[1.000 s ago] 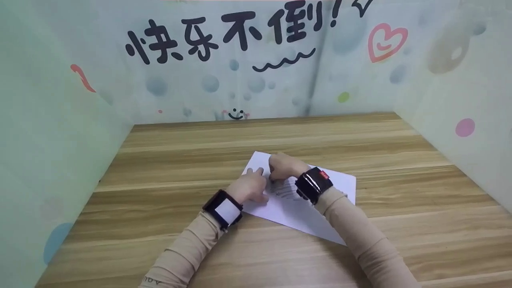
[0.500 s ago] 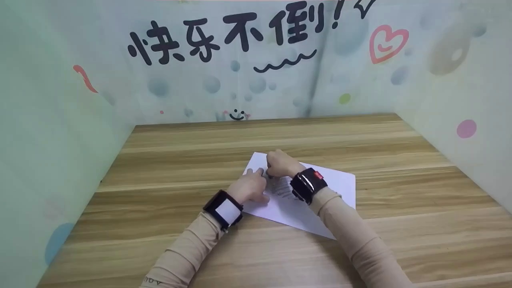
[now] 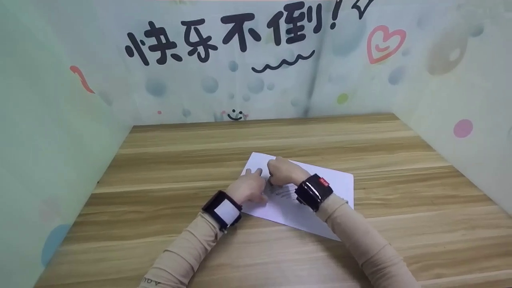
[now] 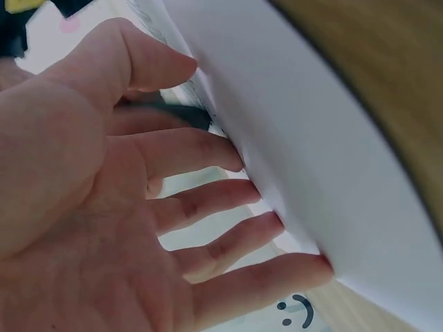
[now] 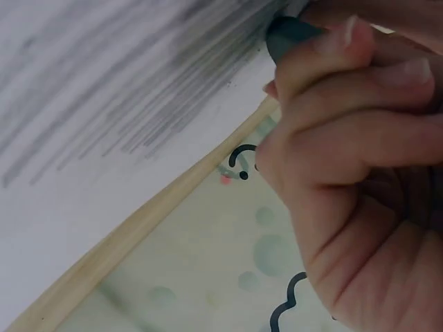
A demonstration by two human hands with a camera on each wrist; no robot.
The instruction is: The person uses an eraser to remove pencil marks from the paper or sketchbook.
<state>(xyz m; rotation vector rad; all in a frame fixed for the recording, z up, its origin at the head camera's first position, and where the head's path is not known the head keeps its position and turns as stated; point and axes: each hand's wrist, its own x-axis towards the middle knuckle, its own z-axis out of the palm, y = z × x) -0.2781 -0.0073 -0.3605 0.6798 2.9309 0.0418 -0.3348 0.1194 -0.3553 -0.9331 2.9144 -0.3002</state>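
Note:
A white sheet of paper (image 3: 296, 216) lies at an angle on the wooden table. Grey pencil strokes (image 5: 118, 104) cover part of it. My left hand (image 3: 248, 189) presses the sheet's left side, fingers spread and fingertips touching the paper in the left wrist view. Just right of it, my right hand (image 3: 286, 171) is bent over the strokes, its fingers curled. In the right wrist view it pinches a small dark green, eraser-like block (image 5: 289, 38) against the shaded area. Fingers hide most of that block, so its full shape cannot be seen.
The wooden table (image 3: 180, 160) stretches around the sheet on all sides. A printed backdrop (image 3: 192, 96) with dark lettering stands behind it, and pale side walls (image 3: 460, 92) rise at left and right. Both wrists wear black straps (image 3: 314, 192).
My right hand moved slightly up and left, then back down and right over the strokes, still gripping the dark green block. The left hand stays in place on the paper.

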